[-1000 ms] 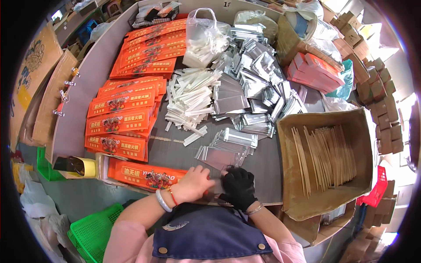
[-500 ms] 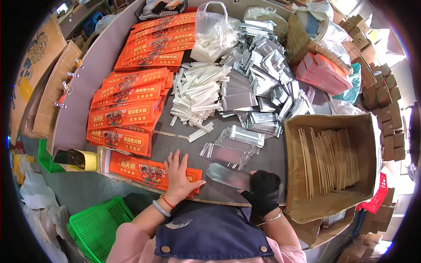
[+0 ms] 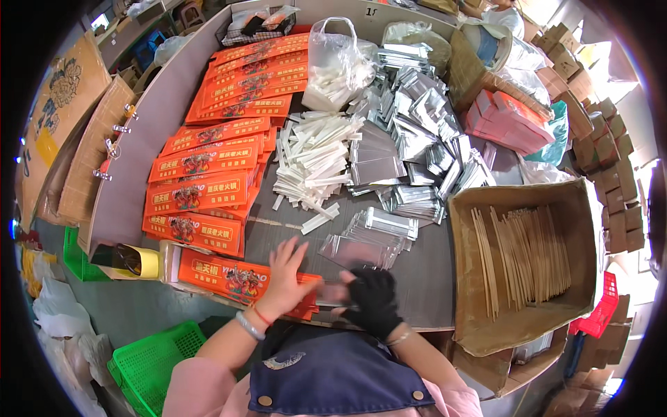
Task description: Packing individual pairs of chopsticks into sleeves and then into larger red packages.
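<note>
My left hand point(image 3: 283, 279) lies with its fingers spread on the right part of a stack of orange printed sleeves point(image 3: 215, 271) at the table's front edge. Close beside it, my right hand point(image 3: 374, 300) wears a black fingerless glove and is smeared by motion. It grips a clear plastic strip point(image 3: 332, 292), whose far end reaches the right end of the orange stack. Whether the strip is inside a sleeve cannot be made out. Just beyond the right hand lies a fan of flat clear packets point(image 3: 368, 240).
Several piles of orange sleeves point(image 3: 198, 194) fill the left side. White paper-wrapped sticks point(image 3: 316, 156) and silvery packets point(image 3: 424, 132) are heaped in the middle. A cardboard box point(image 3: 462, 333) of wooden chopsticks point(image 3: 531, 264) stands right. A green basket point(image 3: 153, 361) sits below left.
My right hand has moved left with the clear plastic strip, bringing it to the right end of the orange stack. My left hand stays on the stack, slightly shifted.
</note>
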A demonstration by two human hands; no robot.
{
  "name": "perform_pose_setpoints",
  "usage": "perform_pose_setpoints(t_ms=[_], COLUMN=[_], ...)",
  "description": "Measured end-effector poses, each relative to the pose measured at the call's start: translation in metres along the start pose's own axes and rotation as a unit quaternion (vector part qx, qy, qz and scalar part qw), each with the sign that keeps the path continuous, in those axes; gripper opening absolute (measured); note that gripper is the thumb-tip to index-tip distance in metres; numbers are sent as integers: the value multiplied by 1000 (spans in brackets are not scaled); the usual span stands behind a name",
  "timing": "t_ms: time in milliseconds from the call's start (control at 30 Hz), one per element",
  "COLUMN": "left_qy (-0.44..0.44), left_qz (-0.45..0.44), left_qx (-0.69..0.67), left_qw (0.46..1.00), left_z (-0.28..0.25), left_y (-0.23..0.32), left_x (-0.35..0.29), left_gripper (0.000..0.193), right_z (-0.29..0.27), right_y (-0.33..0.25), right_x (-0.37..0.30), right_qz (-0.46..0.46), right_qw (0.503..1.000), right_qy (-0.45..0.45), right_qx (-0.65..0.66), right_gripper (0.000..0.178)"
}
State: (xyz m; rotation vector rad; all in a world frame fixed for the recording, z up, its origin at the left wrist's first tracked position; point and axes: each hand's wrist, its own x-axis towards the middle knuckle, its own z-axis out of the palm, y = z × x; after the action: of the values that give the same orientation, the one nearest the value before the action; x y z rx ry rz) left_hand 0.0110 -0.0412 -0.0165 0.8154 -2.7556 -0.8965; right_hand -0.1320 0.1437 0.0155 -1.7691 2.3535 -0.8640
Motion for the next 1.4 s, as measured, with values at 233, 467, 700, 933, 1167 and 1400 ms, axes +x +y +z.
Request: perform_pose_setpoints(t_ms=[233, 467, 700, 933, 1167, 1400], left_qy=[99, 72, 41, -194, -70, -23], left_qz=[102, 124, 233, 54, 167, 162], left_qx=[38, -27, 27, -204, -50, -59], left_qw=[989, 989, 971, 958, 982, 985], left_z=[3, 6, 10, -8, 3, -15], left_y=[-16, 14, 45, 50, 46, 23], left_x=[93, 80, 76, 65, 9, -8], left_gripper=[13, 8, 30, 31, 37, 46], right_z=[-99, -112, -102, -105, -115, -121], right_y=[135, 157, 179, 185, 190, 177], right_x=[-107, -128, -144, -137, -117, -124], right_qz=[418, 514, 495, 522, 513, 527], right_qw=[857, 792, 758, 732, 713, 753], right_qy=[198, -1, 74, -14, -89, -91], right_qx=[-228, -330, -418, -437, -470, -384], right_gripper=[34, 14, 10, 10, 8, 19])
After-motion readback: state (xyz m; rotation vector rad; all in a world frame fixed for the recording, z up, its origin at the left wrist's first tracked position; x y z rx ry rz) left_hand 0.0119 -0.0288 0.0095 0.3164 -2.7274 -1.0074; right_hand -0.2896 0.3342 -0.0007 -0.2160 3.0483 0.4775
